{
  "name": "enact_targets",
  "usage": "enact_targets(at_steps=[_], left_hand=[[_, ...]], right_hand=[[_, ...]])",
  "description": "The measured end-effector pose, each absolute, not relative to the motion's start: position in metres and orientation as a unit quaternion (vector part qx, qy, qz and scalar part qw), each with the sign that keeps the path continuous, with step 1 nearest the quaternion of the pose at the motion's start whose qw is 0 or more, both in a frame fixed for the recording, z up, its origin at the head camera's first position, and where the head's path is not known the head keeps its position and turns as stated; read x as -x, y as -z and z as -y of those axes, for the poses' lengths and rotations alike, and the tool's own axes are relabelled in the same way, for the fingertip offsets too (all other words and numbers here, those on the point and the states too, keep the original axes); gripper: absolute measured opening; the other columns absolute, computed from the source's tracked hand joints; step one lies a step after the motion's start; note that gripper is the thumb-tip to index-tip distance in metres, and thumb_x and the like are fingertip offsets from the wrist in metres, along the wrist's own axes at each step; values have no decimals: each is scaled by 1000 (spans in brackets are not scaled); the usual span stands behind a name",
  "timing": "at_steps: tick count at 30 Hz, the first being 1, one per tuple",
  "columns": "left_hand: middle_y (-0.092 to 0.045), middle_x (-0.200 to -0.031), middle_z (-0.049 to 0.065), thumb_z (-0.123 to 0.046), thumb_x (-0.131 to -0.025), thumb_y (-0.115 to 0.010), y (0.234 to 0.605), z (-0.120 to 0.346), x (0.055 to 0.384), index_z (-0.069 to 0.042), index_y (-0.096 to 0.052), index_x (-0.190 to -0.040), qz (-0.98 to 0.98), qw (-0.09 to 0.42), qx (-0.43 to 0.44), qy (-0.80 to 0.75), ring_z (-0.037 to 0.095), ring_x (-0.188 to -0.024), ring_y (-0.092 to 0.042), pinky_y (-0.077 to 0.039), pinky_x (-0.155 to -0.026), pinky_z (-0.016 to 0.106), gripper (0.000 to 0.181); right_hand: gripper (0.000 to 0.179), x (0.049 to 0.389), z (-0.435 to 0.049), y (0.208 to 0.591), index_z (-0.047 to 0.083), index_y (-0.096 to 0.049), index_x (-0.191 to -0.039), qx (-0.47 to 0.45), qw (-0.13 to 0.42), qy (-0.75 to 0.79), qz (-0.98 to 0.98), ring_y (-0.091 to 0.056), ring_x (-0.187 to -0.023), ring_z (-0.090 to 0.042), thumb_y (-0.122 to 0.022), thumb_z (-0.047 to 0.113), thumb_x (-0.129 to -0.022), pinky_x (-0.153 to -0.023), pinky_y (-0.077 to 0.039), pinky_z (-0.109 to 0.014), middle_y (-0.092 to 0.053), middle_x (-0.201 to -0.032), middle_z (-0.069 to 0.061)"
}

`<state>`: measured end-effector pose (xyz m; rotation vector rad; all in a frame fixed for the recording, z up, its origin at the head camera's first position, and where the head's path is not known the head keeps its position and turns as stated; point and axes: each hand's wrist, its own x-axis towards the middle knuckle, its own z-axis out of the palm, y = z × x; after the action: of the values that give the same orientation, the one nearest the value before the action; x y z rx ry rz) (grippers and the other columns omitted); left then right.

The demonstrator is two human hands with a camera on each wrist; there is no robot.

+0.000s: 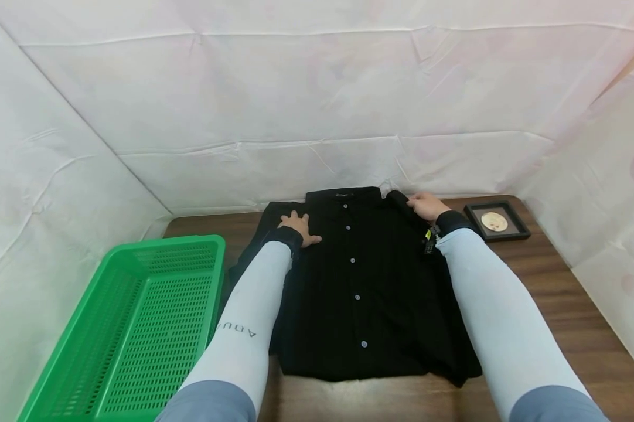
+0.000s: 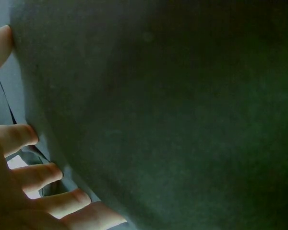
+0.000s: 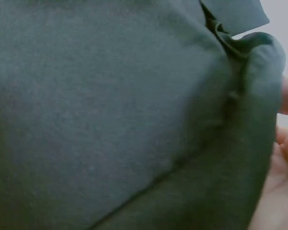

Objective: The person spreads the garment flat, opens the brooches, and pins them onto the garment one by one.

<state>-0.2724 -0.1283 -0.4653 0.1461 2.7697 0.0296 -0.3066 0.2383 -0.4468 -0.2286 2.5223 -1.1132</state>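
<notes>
Okay, black shirt [image 1: 372,293] is lying front up on the wooden table [image 1: 575,334], collar [image 1: 343,193] at the far end by the white wall, hem nearest you, buttons running down the middle. Your left hand [image 1: 297,227] is spread on the chest, fingers apart, gripping nothing; your right hand [image 1: 428,207] pinches the raised edge by the opposite shoulder, and the right wrist view shows that cloth curling over, fingers partly hidden behind it. To do this well, use the left as an anchor: press evenly with the whole palm, no clawing, or the chest could bunch. With the right, draw that edge gently outward until the roll lies flat; too hard a tug would probably skew the collar and button line. Probably best to grip near the seam, not just loose cloth. Watch your forearms, they could drag the sides. Mind the green basket [image 1: 161,310] at your left and the small dark frame [image 1: 498,237] near your right wrist.
</notes>
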Motion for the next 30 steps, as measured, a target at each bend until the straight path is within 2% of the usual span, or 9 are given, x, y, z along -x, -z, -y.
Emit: enact_targets(at_steps=[3,7,10,12,14,18,21,24,30], left_hand=[[-25,-151,26,-63,-87,-57,465,128,271,-10,-27,-152,-982,180,-52,-11,50,-129,-34,-41,-98,56,89],[-26,-151,26,-63,-88,-55,463,127,267,-10,-27,-152,-983,178,-54,-5,49,-129,-34,-42,-99,54,88],[-25,-151,26,-62,-89,-54,459,125,263,-10,-27,-152,-983,177,-51,-5,49,-130,-33,-41,-100,53,87],[-26,-151,26,-61,-89,-55,458,125,262,-9,-28,-152,-983,177,-49,-9,49,-130,-33,-41,-100,54,86],[-27,-150,26,-60,-88,-57,457,123,263,-9,-28,-152,-983,176,-49,-14,50,-130,-33,-40,-100,54,86],[-27,-150,25,-61,-88,-57,460,119,266,-10,-27,-152,-983,177,-49,-19,49,-129,-33,-40,-100,55,88],[-26,-150,24,-62,-86,-58,462,116,268,-12,-26,-152,-982,179,-50,-22,49,-129,-34,-41,-99,55,89],[-24,-152,24,-63,-86,-58,463,114,271,-13,-25,-153,-981,184,-53,-19,48,-129,-34,-40,-100,54,90],[-22,-153,23,-67,-86,-54,464,113,274,-15,-22,-154,-980,189,-63,3,46,-130,-32,-39,-101,53,92]], right_hand=[[39,308,-239,446,-8,-49,-124,80,183,424,-883,-50,-90,-31,-38,24,-104,-74,-43,-38,-51,-110,-21],[45,308,-241,445,-2,-44,-136,56,198,446,-871,-41,-64,-27,-41,30,-104,-61,-40,-37,-45,-83,-18],[41,305,-242,442,1,-51,-130,41,154,403,-901,-36,-58,-25,-44,31,-103,-56,-39,-40,-41,-76,-11],[40,302,-242,438,1,-54,-129,34,97,350,-931,-50,-74,-31,-47,30,-102,-65,-44,-45,-55,-93,-18],[37,299,-242,434,1,-60,-120,19,28,285,-958,-55,-89,-37,-51,31,-100,-70,-46,-49,-58,-109,-22],[37,297,-241,428,2,-65,-83,-15,-73,178,-981,-58,-68,-38,-61,37,-94,-51,-43,-47,-63,-77,-20],[44,296,-241,426,3,-58,-67,-26,-102,136,-985,-56,-56,-36,-64,39,-92,-42,-38,-44,-57,-63,-19],[38,295,-242,425,1,-62,-72,-24,-101,141,-985,-58,-62,-39,-63,33,-93,-47,-42,-47,-61,-71,-23],[21,288,-241,431,-4,-64,-99,6,-94,202,-975,-58,-85,-43,-55,15,-96,-71,-47,-54,-62,-99,-26]])
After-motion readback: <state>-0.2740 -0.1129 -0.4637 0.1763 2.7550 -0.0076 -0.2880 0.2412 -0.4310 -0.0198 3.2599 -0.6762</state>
